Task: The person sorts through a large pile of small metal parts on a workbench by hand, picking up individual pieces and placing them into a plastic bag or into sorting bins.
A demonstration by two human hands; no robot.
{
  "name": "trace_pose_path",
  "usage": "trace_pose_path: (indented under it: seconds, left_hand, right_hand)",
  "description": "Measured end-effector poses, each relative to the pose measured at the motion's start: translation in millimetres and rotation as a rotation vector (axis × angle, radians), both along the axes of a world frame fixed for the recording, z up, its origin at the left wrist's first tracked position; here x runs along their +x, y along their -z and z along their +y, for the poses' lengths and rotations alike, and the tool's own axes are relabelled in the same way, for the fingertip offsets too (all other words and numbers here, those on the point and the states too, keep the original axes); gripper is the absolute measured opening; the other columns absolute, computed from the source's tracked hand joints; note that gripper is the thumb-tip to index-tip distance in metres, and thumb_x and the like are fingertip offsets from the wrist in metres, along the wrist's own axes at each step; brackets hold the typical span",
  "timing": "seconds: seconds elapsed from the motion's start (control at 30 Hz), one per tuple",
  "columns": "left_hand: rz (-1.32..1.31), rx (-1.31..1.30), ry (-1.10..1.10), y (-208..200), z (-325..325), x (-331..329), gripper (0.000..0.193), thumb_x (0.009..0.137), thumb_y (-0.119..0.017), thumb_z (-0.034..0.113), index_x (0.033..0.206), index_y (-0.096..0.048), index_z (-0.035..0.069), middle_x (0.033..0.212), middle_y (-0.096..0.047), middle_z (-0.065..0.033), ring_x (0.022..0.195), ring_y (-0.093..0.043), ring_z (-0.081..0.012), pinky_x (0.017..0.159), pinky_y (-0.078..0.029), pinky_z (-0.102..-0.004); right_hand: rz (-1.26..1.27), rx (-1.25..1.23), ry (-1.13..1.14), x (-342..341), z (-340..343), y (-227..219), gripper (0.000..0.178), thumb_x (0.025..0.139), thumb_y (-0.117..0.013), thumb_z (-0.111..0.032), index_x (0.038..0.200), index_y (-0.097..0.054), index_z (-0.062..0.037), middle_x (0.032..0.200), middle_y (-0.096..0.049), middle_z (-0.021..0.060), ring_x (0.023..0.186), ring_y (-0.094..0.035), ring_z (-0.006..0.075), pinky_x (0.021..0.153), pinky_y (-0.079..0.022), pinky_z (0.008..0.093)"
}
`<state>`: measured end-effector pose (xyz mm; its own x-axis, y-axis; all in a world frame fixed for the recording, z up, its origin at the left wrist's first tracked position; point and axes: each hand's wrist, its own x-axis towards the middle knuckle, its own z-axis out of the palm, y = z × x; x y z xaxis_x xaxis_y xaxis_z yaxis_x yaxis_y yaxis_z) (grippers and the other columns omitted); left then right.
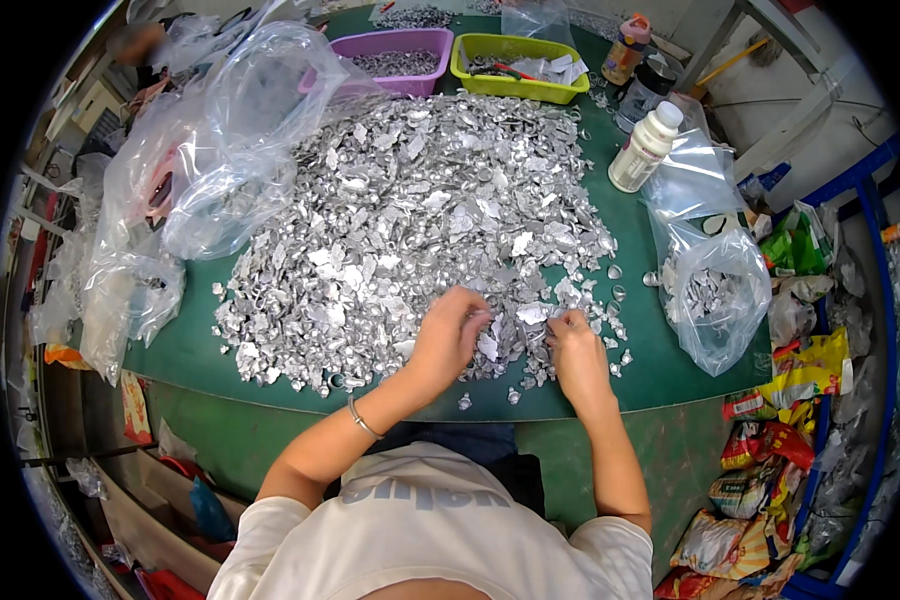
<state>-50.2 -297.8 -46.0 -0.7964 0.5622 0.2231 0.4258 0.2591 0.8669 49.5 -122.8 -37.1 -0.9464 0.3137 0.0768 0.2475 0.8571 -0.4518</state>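
A broad heap of small silvery metal pieces (390, 220), flat flakes and little rings among them, covers the middle of a green table (670, 370). At the heap's near edge, my left hand (450, 330) is closed with thumb and fingertips together; what they hold, if anything, is too small to make out. To its right, my right hand (578, 350) pinches at the edge of a flat silvery metal flake (534, 313). Several small pieces lie loose between the hands and the table's near edge. A bracelet (363, 420) circles my left wrist.
Purple (440, 50) and lime-green tubs (470, 70) stand behind the heap. A white bottle (646, 148) is at the right, beyond an open clear bag (715, 335) with metal pieces. Large clear plastic bags (220, 160) sprawl at left. A blue rack (875, 230) stands at far right.
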Motion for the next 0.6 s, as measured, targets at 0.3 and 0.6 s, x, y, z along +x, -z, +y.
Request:
trace_pose_path:
  seconds: [0.3,0.6]
  left_hand:
    - [-1.383,0.651,0.147,-17.3,-14.9,4.0,0.028,0.094,-0.047,0.014,0.116,-0.053,-0.003,0.093,-0.058,-0.0062,0.086,-0.057,-0.0147,0.074,-0.047,-0.0275]
    - [-1.494,0.718,0.189,-14.3,-9.4,10.4,0.034,0.095,-0.045,0.016,0.123,-0.046,-0.003,0.109,-0.058,-0.0129,0.1,-0.058,-0.021,0.086,-0.048,-0.0334]
  right_hand:
    - [0.284,-1.312,0.435,3.0,34.2,13.5,0.017,0.081,-0.064,-0.001,0.098,-0.061,0.0012,0.073,-0.058,0.004,0.051,-0.048,0.01,0.038,-0.034,0.0212]
    - [0.384,-2.446,0.383,6.0,18.2,17.8,0.019,0.093,-0.048,-0.017,0.106,-0.052,-0.0039,0.095,-0.052,0.0128,0.065,-0.044,0.0136,0.043,-0.036,0.0196]
